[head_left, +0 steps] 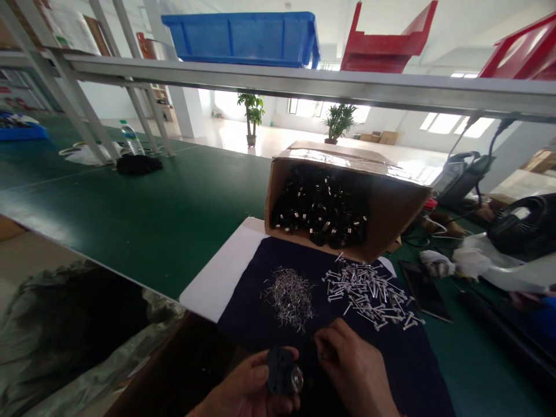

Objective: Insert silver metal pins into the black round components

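Note:
My left hand (254,382) is closed around a small black plastic part (280,370) with a shiny round metal end. Just to its right, my right hand (350,362) has its thumb and fingers pinched together; whatever lies between them is too small and dark to name. Both hands are over a dark blue cloth (243,318). Beyond them lies a heap of tiny bent metal pins (290,298). To the right of that heap is a spread of long silvery bolts or pins with wide heads (369,289).
A cardboard box (391,226) on its side holds many black parts with metal bits (321,208). A phone (425,289), a black fan (527,226) and cables stand right. Overhead, a shelf (278,78) carries a blue bin (243,37). The green table (174,214) extends left.

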`<action>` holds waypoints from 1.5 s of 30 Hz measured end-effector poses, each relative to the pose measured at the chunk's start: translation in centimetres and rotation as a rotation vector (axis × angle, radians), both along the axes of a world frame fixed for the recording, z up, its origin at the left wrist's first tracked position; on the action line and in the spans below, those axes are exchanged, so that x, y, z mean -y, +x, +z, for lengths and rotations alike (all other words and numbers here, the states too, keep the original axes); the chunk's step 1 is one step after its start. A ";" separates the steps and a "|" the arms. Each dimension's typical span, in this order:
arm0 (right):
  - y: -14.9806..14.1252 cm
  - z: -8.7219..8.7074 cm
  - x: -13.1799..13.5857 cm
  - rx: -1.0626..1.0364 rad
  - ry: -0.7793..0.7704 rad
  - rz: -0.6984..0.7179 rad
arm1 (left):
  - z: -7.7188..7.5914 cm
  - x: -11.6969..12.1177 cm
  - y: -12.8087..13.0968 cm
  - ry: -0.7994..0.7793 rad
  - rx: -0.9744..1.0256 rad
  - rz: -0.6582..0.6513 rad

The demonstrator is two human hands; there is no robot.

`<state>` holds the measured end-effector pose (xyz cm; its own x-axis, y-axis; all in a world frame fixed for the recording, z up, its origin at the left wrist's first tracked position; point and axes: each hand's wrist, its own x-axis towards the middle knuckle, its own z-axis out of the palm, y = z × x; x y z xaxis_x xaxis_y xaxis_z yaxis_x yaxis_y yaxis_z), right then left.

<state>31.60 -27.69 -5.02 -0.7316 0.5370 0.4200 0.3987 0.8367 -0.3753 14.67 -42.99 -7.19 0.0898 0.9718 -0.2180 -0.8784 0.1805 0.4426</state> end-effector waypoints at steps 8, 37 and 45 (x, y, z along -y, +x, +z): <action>0.1 2.9 2.3 -0.153 -0.115 0.356 | -0.1 -1.5 1.0 0.075 0.031 -0.078; 0.2 3.5 4.1 -0.042 0.545 0.151 | 1.3 -1.8 1.6 -0.120 -0.289 0.006; 0.2 4.0 3.6 -0.058 0.426 0.214 | 0.9 -1.6 1.3 -0.056 -0.390 -0.049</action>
<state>31.81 -31.33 -0.99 -0.7758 0.1478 0.6134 0.1890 0.9820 0.0024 15.93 -41.37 -6.28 0.0355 0.9539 -0.2979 -0.6358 0.2515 0.7297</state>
